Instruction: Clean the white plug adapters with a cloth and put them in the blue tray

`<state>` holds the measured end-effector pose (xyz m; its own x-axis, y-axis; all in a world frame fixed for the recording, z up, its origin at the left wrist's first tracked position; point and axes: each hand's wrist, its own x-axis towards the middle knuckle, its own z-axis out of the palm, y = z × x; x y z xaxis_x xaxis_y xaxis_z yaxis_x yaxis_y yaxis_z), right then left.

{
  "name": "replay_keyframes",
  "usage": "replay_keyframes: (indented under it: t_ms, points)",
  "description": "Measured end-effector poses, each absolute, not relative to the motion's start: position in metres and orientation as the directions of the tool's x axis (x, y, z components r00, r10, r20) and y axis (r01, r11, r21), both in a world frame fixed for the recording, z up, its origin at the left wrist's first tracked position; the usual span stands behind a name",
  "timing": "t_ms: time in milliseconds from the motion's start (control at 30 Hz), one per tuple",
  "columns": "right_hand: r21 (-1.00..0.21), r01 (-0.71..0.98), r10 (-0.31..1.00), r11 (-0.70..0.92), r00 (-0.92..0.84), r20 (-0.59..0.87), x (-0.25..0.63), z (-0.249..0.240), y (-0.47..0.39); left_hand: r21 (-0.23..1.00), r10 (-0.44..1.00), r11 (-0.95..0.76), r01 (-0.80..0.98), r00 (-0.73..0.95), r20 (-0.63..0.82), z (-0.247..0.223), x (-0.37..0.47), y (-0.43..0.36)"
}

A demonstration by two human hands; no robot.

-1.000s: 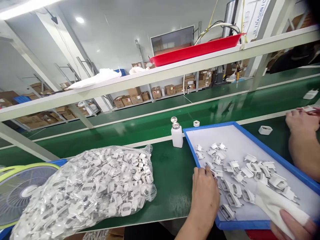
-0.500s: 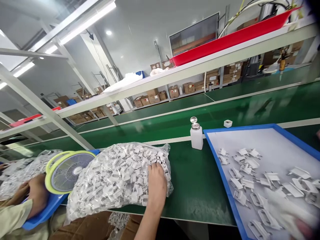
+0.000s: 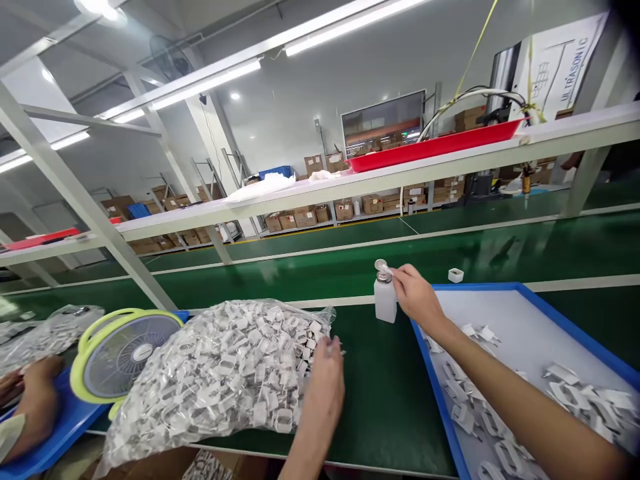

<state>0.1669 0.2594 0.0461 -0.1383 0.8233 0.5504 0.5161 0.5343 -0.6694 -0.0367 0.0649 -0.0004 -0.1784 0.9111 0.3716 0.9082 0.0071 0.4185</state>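
Note:
My right hand (image 3: 419, 299) reaches over the tray to the metal top of a white pump bottle (image 3: 385, 301), whose round lid is tilted up. Its fingers are pinched together at the bottle's top, around something whitish that I cannot make out. My left hand (image 3: 324, 387) is beside the right end of a clear plastic bag (image 3: 215, 373) full of small white plastic plug housings. Its fingers are curled and slightly blurred; what they hold is unclear. More white plug pieces with pins (image 3: 510, 457) lie in a blue-rimmed tray (image 3: 434, 393), partly hidden by my right forearm.
A yellow-green fan (image 3: 127, 353) stands left of the bag. Beyond it, another person's hands (image 3: 37, 383) are over a blue tray (image 3: 60, 427). A small white box (image 3: 455, 275) sits behind my tray. A shelf (image 3: 300, 197) with a red tray (image 3: 435, 145) spans above the green bench.
My right hand has moved from the tray's lower right to the pump bottle's top. My left hand has drawn back from inside the bag to its right edge. The view has shifted.

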Motion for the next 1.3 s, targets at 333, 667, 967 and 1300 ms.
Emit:
replay_keyframes:
  t_ms: [333, 667, 967, 1300]
  points:
    - [-0.367, 0.733, 0.798, 0.573, -0.396, 0.455, 0.162, 0.052, 0.272, 0.719, 0.989, -0.117, 0.686, 0.146, 0.022, -0.044, -0.006, 0.027]
    - [-0.665, 0.594, 0.884, 0.453, -0.203, 0.421, 0.17, 0.019, 0.159, 0.8, 0.999, 0.021, 0.6, 0.007, -0.031, -0.043, -0.02, 0.018]
    - [-0.718, 0.469, 0.842, 0.515, -0.433, 0.321, 0.146, -0.07, 0.049, 0.769, 0.989, -0.131, 0.626, 0.139, 0.055, -0.052, -0.03, 0.032]
    - [-0.511, 0.51, 0.718, 0.691, -0.567, 0.404, 0.166, -0.123, 0.026, 0.737, 0.988, -0.127, 0.664, 0.15, 0.034, -0.056, -0.031, 0.031]
